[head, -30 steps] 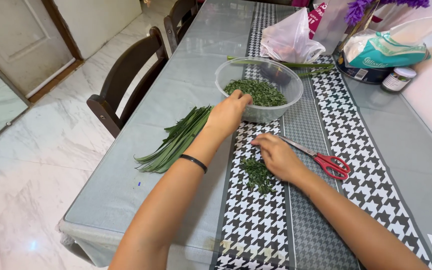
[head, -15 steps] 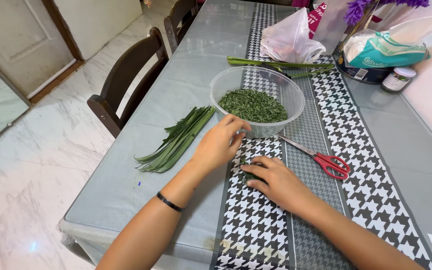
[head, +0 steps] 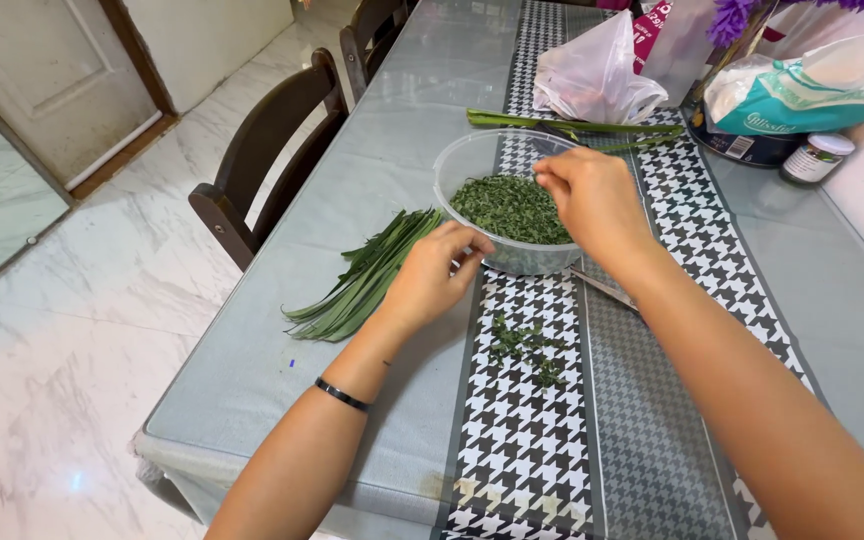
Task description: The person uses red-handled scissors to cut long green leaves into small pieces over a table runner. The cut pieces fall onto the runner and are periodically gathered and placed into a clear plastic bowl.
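Directly over the round clear plastic bowl (head: 464, 160) of finely chopped green leaves (head: 510, 207), the right hand (head: 592, 195) hangs palm down with its fingertips pinched narrow together; whether any bits sit between them cannot be told. The bowl lies straight below and slightly left of that pinch, so the right hand is the nearer one to its contents. The left hand (head: 435, 272) rests loosely curled against the bowl's near wall, fingers touching the plastic, holding nothing that shows. Nearer the person, a small scatter of chopped green pieces (head: 524, 347) lies on the black-and-white houndstooth table runner (head: 522, 440), between the two forearms. Left of the bowl, a bundle of long flat green leaves (head: 364, 277) lies aslant on the grey glass-topped table (head: 282, 380), its long axis pointing toward the bowl. Both forearms reach forward, the right one crossing above metal scissor blades (head: 600, 287).
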